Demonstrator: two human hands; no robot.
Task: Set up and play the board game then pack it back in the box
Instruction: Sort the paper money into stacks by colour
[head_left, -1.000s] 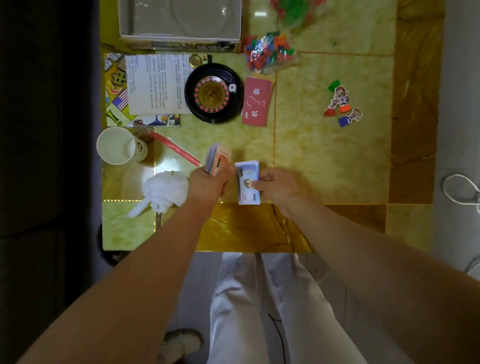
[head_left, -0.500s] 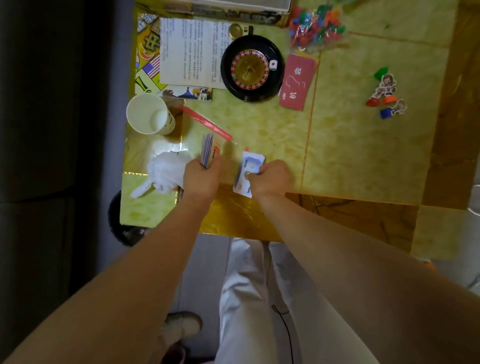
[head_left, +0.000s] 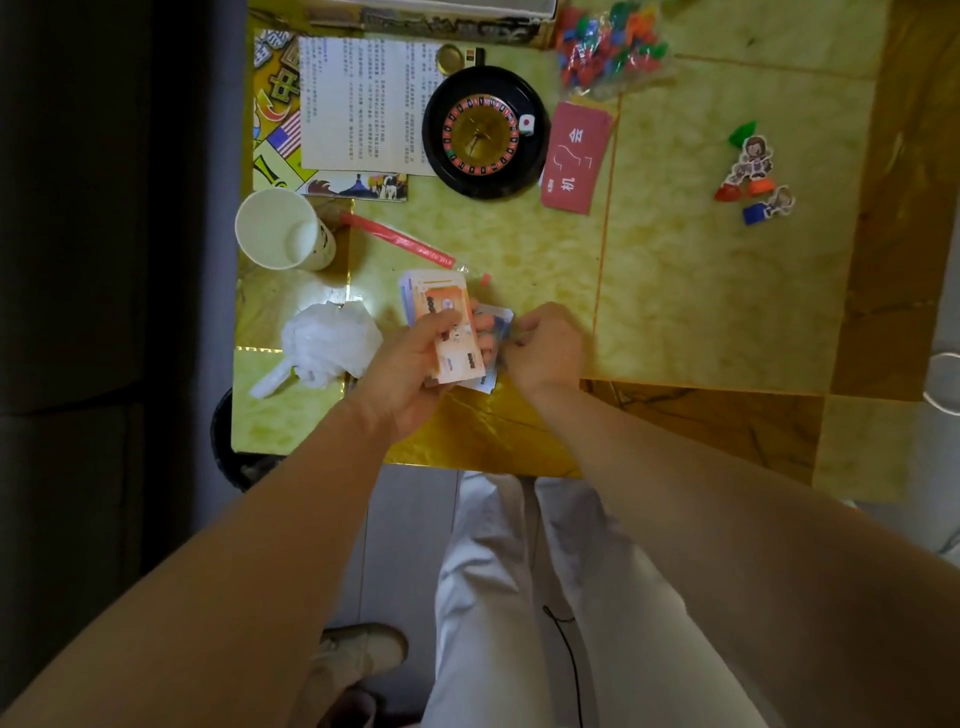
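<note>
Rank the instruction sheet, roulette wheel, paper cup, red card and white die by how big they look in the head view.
1. instruction sheet, largest
2. roulette wheel
3. paper cup and red card: look alike, unranked
4. white die, smallest
</note>
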